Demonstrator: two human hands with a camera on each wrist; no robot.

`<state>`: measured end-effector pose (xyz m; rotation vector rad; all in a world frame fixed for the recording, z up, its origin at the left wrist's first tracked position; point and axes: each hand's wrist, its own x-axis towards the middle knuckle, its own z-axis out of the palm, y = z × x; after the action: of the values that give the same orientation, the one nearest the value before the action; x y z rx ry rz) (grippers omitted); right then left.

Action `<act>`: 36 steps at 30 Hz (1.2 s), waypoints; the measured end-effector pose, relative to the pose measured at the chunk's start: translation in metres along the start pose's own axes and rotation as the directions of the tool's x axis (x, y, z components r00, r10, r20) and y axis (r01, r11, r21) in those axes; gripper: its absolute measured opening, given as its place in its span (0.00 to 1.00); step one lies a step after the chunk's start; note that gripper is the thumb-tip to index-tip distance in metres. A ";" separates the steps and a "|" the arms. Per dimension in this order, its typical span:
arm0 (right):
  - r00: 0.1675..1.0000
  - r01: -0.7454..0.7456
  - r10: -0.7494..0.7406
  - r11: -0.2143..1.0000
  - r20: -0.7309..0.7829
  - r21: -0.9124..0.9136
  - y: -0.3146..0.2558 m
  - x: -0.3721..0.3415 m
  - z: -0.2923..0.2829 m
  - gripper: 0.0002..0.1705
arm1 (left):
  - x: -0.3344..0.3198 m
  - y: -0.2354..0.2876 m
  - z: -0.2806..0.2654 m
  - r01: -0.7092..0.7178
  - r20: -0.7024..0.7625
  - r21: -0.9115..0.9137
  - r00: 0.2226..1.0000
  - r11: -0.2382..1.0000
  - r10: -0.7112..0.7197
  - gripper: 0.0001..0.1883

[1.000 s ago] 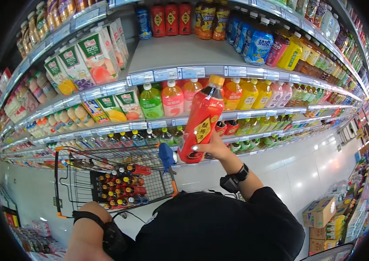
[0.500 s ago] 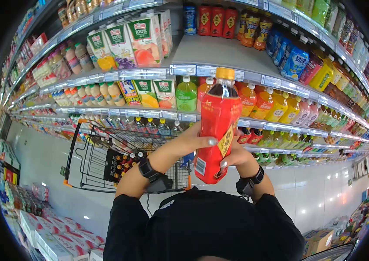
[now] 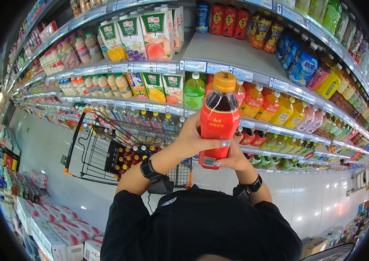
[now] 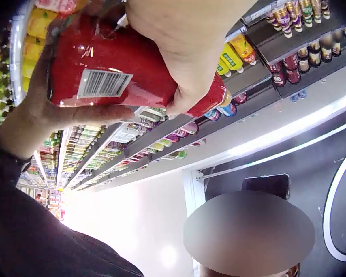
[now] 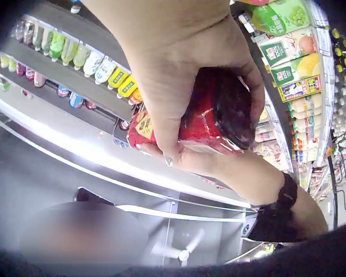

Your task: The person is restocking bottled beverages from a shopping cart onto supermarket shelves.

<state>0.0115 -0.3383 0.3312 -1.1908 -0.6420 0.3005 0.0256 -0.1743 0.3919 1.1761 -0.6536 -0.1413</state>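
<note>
With our left hand point(image 3: 191, 138) we grip one side of a red-labelled clear plastic bottle of dark drink with an orange-gold cap point(image 3: 220, 124), thumb laid across its front, while our right hand point(image 3: 237, 157) grasps it lower down on the other side, so the bottle sits cap-up between our hands. To the left of our left hand we see a black wire shopping cart with orange corner fittings point(image 3: 75, 141) holding many capped bottles point(image 3: 133, 156), and beyond that hand a green plastic bottle with a white cap point(image 3: 194, 92) stands on the shelf.
</note>
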 end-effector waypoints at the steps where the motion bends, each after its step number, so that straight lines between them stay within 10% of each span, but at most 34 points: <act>1: 0.999 0.023 -0.026 0.998 -0.043 -0.057 0.001 -0.001 0.003 0.50 | -0.002 0.003 0.004 0.007 -0.058 0.014 0.998 1.000 -0.006 0.27; 4: 0.991 0.064 -0.076 0.992 -0.109 -0.104 0.000 0.001 0.009 0.47 | -0.002 0.002 0.006 0.040 -0.116 0.042 0.993 0.998 -0.035 0.28; 9: 0.995 -0.061 0.016 0.889 0.103 0.453 0.002 -0.002 0.009 0.44 | -0.002 0.003 0.007 0.031 -0.038 0.130 0.999 0.991 -0.026 0.35; 15: 0.982 -0.143 0.022 0.734 0.187 0.664 0.001 -0.003 0.010 0.45 | 0.013 0.032 -0.006 -0.292 -0.239 0.466 0.867 0.835 0.437 0.40; 22: 0.936 -0.170 -0.145 0.615 0.322 0.770 0.031 -0.002 -0.009 0.45 | -0.022 0.106 0.042 -0.498 0.491 -0.168 0.706 0.851 0.510 0.42; 32: 0.920 -0.190 -0.148 0.642 0.364 0.742 0.019 -0.002 -0.005 0.47 | -0.037 0.101 0.058 -0.598 0.600 -0.147 0.579 0.788 0.552 0.37; 36: 0.991 -0.124 0.028 0.538 0.129 0.833 0.011 -0.007 0.008 0.47 | -0.029 0.093 0.046 -0.710 0.514 0.042 0.619 0.703 0.595 0.38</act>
<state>0.0020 -0.3323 0.3206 -0.2438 -0.4271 0.6664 -0.0437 -0.1616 0.4736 1.0595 -1.5479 0.3131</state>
